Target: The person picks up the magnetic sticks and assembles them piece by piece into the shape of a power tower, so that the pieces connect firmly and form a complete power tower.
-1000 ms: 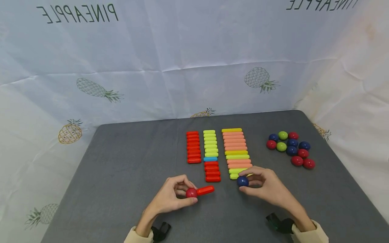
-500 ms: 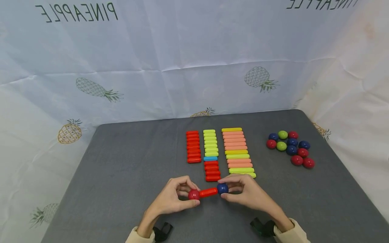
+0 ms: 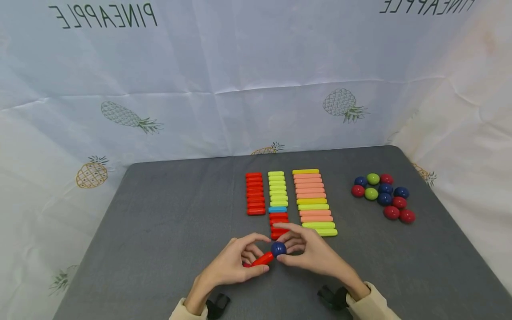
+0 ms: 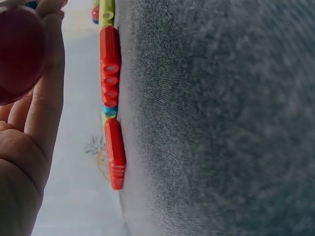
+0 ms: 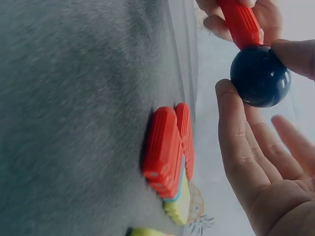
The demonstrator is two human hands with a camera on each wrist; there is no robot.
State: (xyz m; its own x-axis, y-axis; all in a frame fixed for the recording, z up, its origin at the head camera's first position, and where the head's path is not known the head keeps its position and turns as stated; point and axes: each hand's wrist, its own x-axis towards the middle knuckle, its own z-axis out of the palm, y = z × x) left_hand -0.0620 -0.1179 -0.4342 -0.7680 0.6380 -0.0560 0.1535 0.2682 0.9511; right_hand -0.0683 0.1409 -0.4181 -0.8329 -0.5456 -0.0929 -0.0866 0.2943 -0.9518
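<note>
Near rows of coloured rods (image 3: pixel 311 201), the left hand (image 3: pixel 234 265) holds a red rod (image 3: pixel 262 259) while the right hand (image 3: pixel 311 251) pinches a blue ball (image 3: pixel 278 249) at its end.

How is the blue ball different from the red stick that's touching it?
Colour: the blue ball is dark blue, while the red stick is bright red.
Shape: the blue ball is round, but the red stick is long and thin.
Surface: the blue ball looks smooth, while the red stick has ridges running along it.
What they share: they touch each other, the red stick's end meeting the blue ball.
</note>
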